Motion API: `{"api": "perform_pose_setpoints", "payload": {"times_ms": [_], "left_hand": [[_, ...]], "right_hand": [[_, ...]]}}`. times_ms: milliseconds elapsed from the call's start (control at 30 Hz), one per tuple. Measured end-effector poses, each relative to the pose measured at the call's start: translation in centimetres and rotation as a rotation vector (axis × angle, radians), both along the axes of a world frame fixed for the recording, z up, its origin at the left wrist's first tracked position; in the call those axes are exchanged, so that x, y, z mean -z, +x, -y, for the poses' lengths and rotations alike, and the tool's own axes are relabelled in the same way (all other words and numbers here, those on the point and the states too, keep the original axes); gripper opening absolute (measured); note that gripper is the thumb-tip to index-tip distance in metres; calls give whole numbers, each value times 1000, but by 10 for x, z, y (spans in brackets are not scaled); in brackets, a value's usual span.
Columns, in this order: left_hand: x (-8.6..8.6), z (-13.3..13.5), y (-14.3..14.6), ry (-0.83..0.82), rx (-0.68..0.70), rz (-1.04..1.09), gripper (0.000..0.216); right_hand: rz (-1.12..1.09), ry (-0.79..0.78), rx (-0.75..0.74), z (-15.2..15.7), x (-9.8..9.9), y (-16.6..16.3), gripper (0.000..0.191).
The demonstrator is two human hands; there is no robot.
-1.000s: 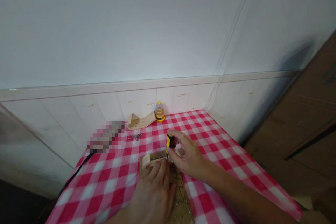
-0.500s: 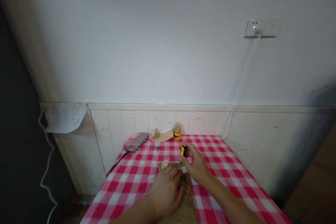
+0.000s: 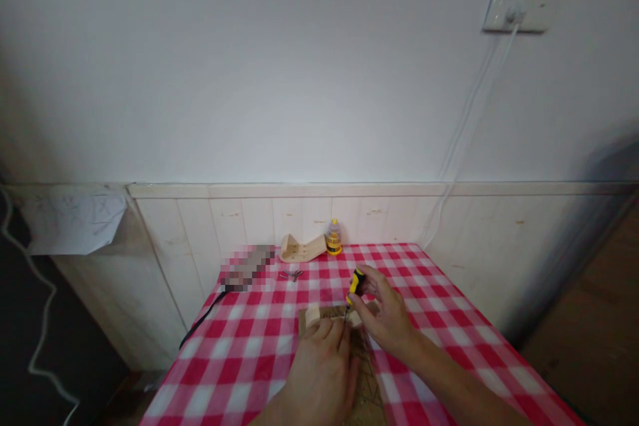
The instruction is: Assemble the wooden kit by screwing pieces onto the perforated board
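Note:
My right hand (image 3: 387, 309) is closed round the yellow and black handle of a screwdriver (image 3: 356, 283). The screwdriver is tilted, its shaft pointing down to the fingertips of my left hand (image 3: 323, 359). That left hand holds a pale wooden piece (image 3: 312, 314) down against a worn brown board (image 3: 372, 389), its fingers bent over the wood. Parts of the wood show on both sides of the fingers, while the middle is covered. The screwdriver's tip meets the work beside my left fingers; what lies under it is too small to make out.
A red-and-white checked cloth (image 3: 239, 353) covers the table. Toward the wall stand a curved wooden piece (image 3: 302, 249) and a yellow-capped bottle (image 3: 334, 238). Several small metal pieces (image 3: 291, 275) lie in front. At left is a blurred-out object (image 3: 249, 266) with a black strap.
The view has shifted slightly. My right hand has turned a little and the screwdriver leans more to the right. My left hand stays on the wooden piece.

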State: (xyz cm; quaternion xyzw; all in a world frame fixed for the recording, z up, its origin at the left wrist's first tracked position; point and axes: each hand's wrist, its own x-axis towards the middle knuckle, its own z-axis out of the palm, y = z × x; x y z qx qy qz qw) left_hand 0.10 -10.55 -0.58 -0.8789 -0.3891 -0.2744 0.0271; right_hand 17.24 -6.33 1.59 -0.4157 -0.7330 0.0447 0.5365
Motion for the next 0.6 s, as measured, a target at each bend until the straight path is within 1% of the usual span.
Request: {"api": "perform_pose_setpoints", "payload": {"times_ms": [100,167,333,400,467,533,600], "left_hand": [[4,-2,0,20,-1,13,37],[11,-6,-1,56,6,32,41],[41,-22,-4,165,28,37,41],[52,-27,-4,229,27,41,42],[60,-31,-4,291,22,56,42],[63,-32,-3,307,16,57,42],[60,-30,-3,272,7,44,40]], "right_hand": [[16,1,17,0,0,0,44],[6,0,23,-1,1,1,44],[7,-5,63,-2,6,4,44],[28,15,77,-1,7,5,44],[46,45,77,0,7,4,44],[53,75,74,1,8,4,45],[55,100,69,2,8,4,45]]}}
